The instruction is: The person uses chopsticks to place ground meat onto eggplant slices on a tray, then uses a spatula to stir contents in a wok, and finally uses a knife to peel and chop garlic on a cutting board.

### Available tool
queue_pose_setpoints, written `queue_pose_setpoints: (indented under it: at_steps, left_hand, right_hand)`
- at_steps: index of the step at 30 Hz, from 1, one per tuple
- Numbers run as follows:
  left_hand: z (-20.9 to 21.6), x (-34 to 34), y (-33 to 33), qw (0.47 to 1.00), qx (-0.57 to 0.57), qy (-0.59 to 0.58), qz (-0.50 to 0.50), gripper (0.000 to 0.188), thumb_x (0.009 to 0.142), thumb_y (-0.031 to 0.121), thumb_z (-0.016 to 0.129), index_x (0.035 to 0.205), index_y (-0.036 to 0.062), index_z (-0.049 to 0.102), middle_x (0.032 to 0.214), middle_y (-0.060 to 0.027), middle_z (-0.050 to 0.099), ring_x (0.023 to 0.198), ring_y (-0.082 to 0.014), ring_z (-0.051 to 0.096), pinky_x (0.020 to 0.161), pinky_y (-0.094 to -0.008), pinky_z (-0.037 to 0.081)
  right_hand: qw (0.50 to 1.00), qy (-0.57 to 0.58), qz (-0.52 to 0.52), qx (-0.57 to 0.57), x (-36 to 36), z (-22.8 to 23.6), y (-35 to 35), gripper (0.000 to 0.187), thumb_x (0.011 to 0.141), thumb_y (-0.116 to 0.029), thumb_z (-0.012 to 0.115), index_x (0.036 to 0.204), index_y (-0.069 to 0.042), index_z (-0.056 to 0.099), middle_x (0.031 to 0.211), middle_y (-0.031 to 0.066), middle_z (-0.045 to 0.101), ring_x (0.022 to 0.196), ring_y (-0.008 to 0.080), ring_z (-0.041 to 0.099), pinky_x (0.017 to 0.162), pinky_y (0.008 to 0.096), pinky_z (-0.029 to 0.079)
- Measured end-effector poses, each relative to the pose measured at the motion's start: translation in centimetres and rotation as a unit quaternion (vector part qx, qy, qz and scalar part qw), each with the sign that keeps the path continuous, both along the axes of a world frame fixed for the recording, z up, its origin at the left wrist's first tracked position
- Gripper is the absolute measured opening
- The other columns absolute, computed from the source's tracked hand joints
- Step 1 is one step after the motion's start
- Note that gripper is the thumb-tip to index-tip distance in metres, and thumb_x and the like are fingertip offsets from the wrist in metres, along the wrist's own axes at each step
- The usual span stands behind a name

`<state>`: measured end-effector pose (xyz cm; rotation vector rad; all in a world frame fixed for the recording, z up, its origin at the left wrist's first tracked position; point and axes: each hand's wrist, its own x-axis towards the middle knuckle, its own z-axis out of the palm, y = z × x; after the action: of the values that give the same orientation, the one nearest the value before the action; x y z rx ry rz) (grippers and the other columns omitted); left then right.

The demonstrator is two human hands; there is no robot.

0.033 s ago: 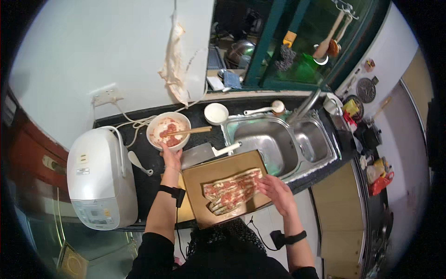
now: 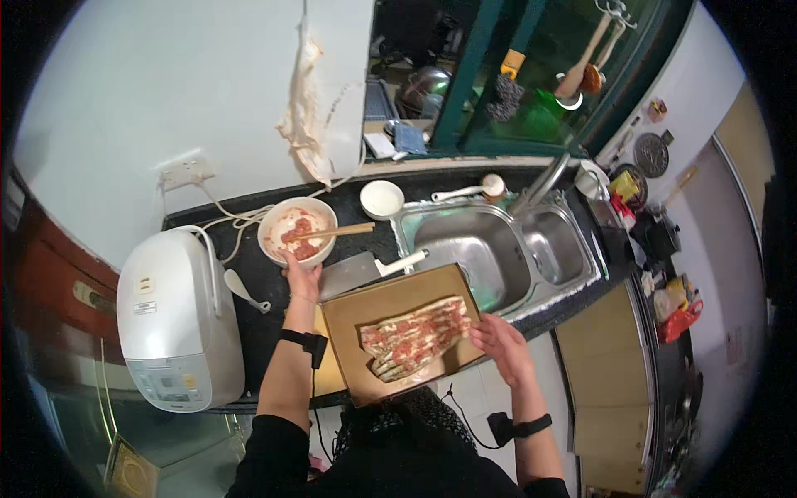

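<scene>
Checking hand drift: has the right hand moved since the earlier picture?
Yes: the right hand has shifted slightly rightward against the steel double sink.

1. The white wall (image 2: 232,91) is lit pretty evenly, while the window (image 2: 540,83) and black surface (image 2: 257,332) are left kinda murky.
2. Bright glints are thrown back by the steel sink (image 2: 481,241).
3. Straight edges are bent hard by the fisheye; corners are swallowed in black.
4. Fine print on the rice cooker (image 2: 170,319) is smudged.
</scene>
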<state>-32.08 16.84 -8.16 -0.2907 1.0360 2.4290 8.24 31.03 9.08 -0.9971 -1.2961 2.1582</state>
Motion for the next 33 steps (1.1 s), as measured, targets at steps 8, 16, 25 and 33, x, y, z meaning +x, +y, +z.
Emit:
queue_pose_setpoints:
  at_steps: [8,16,25,33]
  left_hand:
    - [1.0,-0.1,-1.7,0.993,-0.076,0.01,-0.094,0.071,0.091,0.054,0.05,0.13,-0.004,0.039,0.123,-0.0181,0.051,0.11,-0.0291,0.053,0.096,-0.0417,0.047]
    - [7.4,6.8,-5.0,0.992,-0.125,-0.002,-0.027,0.058,0.096,0.043,0.051,0.136,0.0032,0.037,0.118,-0.0145,0.053,0.107,-0.0233,0.053,0.096,-0.036,0.042]
    - [2.7,30.0,-13.4,0.833,-0.539,0.125,-0.012,0.025,0.1,0.026,0.047,0.092,0.003,0.052,0.08,0.0014,0.047,0.073,-0.0091,0.043,0.067,-0.0252,0.039]
    - [1.8,33.8,-11.3,0.929,-0.37,-0.012,0.005,0.05,0.097,0.051,0.041,0.117,0.0066,0.052,0.095,-0.0025,0.059,0.081,-0.013,0.054,0.071,-0.0291,0.046]
  right_hand:
    - [0.987,-0.117,-0.09,0.057,9.1,-4.4,2.1,0.04,0.098,-0.03,0.05,0.121,0.002,0.053,0.11,0.0159,0.063,0.098,0.0241,0.063,0.087,0.0359,0.052]
    - [0.815,-0.267,0.081,0.508,6.7,-10.7,5.6,0.025,0.092,-0.017,0.055,0.107,0.001,0.062,0.101,0.021,0.064,0.094,0.0337,0.062,0.08,0.0386,0.049]
    - [0.794,-0.267,0.17,0.519,3.7,-14.0,8.3,0.022,0.091,-0.012,0.05,0.108,0.002,0.053,0.091,0.026,0.06,0.087,0.042,0.059,0.074,0.048,0.049]
    - [0.895,-0.195,0.09,0.391,4.7,-15.4,7.6,0.021,0.097,-0.015,0.042,0.102,0.002,0.052,0.087,0.0255,0.061,0.082,0.0408,0.06,0.072,0.0449,0.047]
